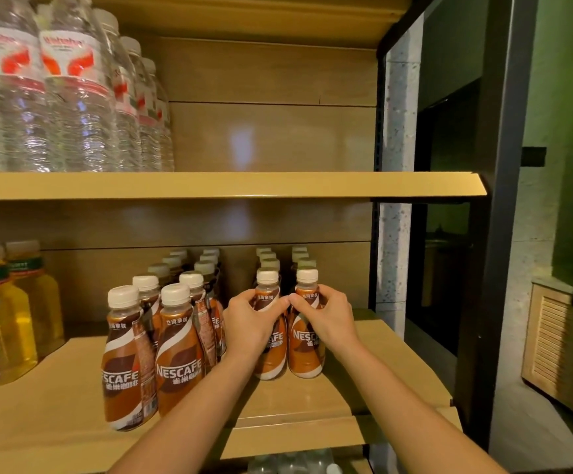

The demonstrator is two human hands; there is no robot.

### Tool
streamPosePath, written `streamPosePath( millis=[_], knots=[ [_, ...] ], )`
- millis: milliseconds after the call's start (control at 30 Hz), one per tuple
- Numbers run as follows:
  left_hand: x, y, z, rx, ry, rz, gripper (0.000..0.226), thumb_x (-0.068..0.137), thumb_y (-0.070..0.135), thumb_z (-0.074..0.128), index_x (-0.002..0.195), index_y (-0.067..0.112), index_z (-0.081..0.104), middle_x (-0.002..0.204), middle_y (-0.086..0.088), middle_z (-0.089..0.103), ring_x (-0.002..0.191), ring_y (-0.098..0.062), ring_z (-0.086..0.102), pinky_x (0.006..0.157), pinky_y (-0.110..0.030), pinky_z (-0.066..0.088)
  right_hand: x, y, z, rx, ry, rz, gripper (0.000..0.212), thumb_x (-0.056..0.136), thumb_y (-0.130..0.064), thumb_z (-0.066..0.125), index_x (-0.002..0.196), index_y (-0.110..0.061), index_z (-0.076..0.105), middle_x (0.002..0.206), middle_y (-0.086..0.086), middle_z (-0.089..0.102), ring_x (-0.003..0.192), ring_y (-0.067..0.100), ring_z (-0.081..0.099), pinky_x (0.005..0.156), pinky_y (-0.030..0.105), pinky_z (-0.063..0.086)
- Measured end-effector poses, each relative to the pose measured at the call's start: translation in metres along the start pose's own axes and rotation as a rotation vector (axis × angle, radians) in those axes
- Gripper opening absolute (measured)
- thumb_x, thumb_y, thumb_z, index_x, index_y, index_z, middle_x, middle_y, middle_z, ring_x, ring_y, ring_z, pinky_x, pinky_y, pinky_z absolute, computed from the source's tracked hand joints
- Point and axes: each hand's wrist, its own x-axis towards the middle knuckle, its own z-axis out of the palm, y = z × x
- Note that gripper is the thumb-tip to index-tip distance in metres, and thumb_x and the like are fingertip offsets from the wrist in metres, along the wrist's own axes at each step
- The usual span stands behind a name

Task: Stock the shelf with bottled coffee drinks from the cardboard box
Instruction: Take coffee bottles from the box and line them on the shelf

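Head view. Hands at the front of the lower shelf (312, 398), each wrapped around one upright coffee bottle: left hand (249, 325) on the left bottle (271, 357), right hand (326, 319) on the right bottle (307, 350). Both bottles stand side by side, touching or nearly so, heading two rows that run straight back from the hands. Their long axes are vertical. A second block of coffee bottles (162, 347) stands just left. The next move likely turns on this front-to-back line. The cardboard box is out of view.

clear water bottles (73, 97) with red-and-white labels crowd the upper tier's left side; yellow juice bottles (8, 313) stand below, at far left.
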Motion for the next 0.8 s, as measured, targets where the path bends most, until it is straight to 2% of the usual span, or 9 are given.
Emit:
streamPosePath(
  millis=[100, 200, 333, 467, 600, 700, 800],
  knots=[
    [-0.001, 0.0, -0.001, -0.007, -0.029, -0.007, 0.031, 0.076, 0.035, 0.072, 0.101, 0.017, 0.064, 0.092, 0.003, 0.069, 0.087, -0.01, 0.065, 0.072, -0.019, 0.049, -0.005, -0.003, 0.0, 0.025, 0.01, -0.003, 0.029, 0.078, -0.037, 0.07, 0.103, -0.024, 0.061, 0.098, -0.004, 0.067, 0.093, 0.011, 0.064, 0.091, 0.036, 0.053],
    [-0.001, 0.0, -0.007, -0.004, -0.075, -0.071, 0.052, 0.076, 0.039, 0.072, 0.118, 0.014, 0.055, 0.111, -0.003, 0.065, 0.103, -0.016, 0.061, 0.086, -0.031, 0.051, -0.008, -0.008, -0.003, 0.005, 0.041, 0.002, 0.043, 0.078, -0.039, 0.07, 0.113, -0.022, 0.053, 0.106, -0.006, 0.06, 0.099, 0.01, 0.057, 0.09, 0.031, 0.049],
    [-0.008, 0.012, -0.021, 0.109, -0.125, -0.091, 0.082, 0.079, 0.049, 0.064, 0.144, 0.016, 0.028, 0.142, -0.005, 0.044, 0.132, -0.024, 0.042, 0.106, -0.043, 0.04, -0.015, -0.019, -0.014, -0.09, 0.1, 0.0, 0.081, 0.071, -0.058, 0.067, 0.138, -0.021, 0.036, 0.138, 0.004, 0.048, 0.129, 0.023, 0.045, 0.104, 0.047, 0.043],
    [-0.023, 0.028, -0.037, 0.39, -0.165, 0.054, 0.085, 0.084, 0.053, 0.055, 0.148, 0.016, 0.013, 0.155, -0.006, 0.023, 0.143, -0.026, 0.021, 0.114, -0.043, 0.026, -0.029, -0.036, -0.028, -0.446, 0.09, -0.105, 0.079, 0.082, -0.056, 0.056, 0.145, -0.02, 0.024, 0.15, 0.005, 0.033, 0.138, 0.025, 0.031, 0.109, 0.044, 0.034],
    [-0.041, 0.037, -0.052, 0.651, -0.302, 0.102, 0.09, 0.085, 0.056, 0.05, 0.149, 0.012, 0.003, 0.159, -0.01, 0.009, 0.147, -0.027, 0.009, 0.119, -0.046, 0.015, -0.049, -0.057, -0.034, -0.809, 0.004, -0.123, 0.081, 0.083, -0.061, 0.051, 0.147, -0.022, 0.019, 0.155, 0.01, 0.022, 0.142, 0.03, 0.023, 0.114, 0.047, 0.023],
    [-0.052, 0.047, -0.062, 0.787, -0.381, 0.087, 0.093, 0.085, 0.059, 0.048, 0.149, 0.012, 0.0, 0.159, -0.011, 0.003, 0.147, -0.029, 0.002, 0.12, -0.047, 0.01, -0.067, -0.074, -0.035, -0.954, -0.079, -0.091, 0.083, 0.083, -0.061, 0.051, 0.148, -0.024, 0.015, 0.158, 0.012, 0.012, 0.146, 0.032, 0.012, 0.117, 0.052, 0.013],
    [-0.06, 0.054, -0.072, 0.834, -0.434, 0.094, 0.094, 0.084, 0.059, 0.049, 0.149, 0.013, 0.0, 0.159, -0.01, 0.0, 0.147, -0.029, 0.0, 0.12, -0.044, 0.008, -0.085, -0.085, -0.033, -1.019, -0.13, -0.084, 0.083, 0.083, -0.061, 0.051, 0.149, -0.024, 0.014, 0.159, 0.013, 0.01, 0.146, 0.032, 0.01, 0.116, 0.053, 0.011]
  ],
)
